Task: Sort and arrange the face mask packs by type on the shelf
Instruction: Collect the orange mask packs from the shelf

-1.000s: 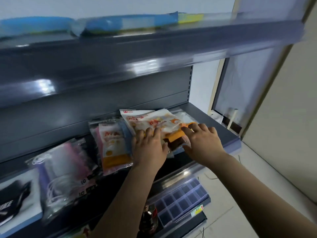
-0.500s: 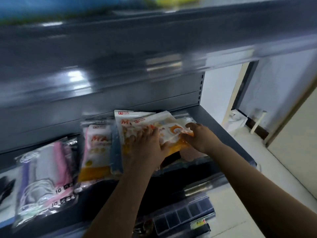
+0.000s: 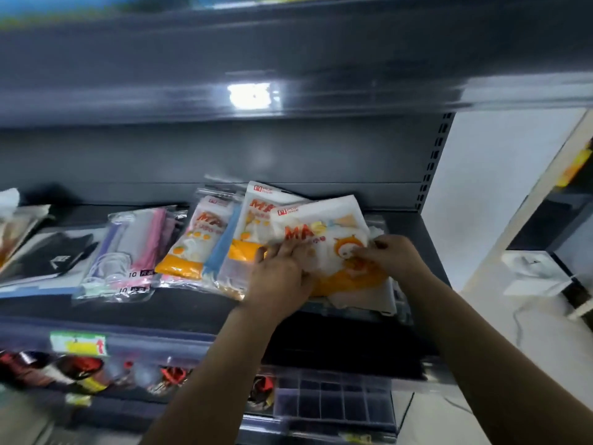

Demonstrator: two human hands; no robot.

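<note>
On the dark grey shelf (image 3: 179, 308) lie several face mask packs. At the right, a white-and-orange mask pack (image 3: 324, 229) tops a small pile. My left hand (image 3: 282, 271) presses on that pack's left side, and my right hand (image 3: 391, 255) pinches its right edge. A second orange pack (image 3: 256, 213) sits partly under it, and a third (image 3: 199, 242) lies further left. A blue mask pack (image 3: 221, 248) shows between those two. Left of them is a clear pack of pink and purple masks (image 3: 131, 248), then a black mask pack (image 3: 54, 258).
An upper shelf (image 3: 288, 59) overhangs close above. Below the front rail, a yellow-green price tag (image 3: 80, 345), small goods (image 3: 77, 370) and a clear compartment box (image 3: 333, 403) fill the lower shelf. White wall and floor lie to the right, with a white device (image 3: 539, 274).
The view has swung left and down, bringing more packs at the left into sight. Both hands stay on the top orange pack; my right hand has shifted from its top edge to its right edge.
</note>
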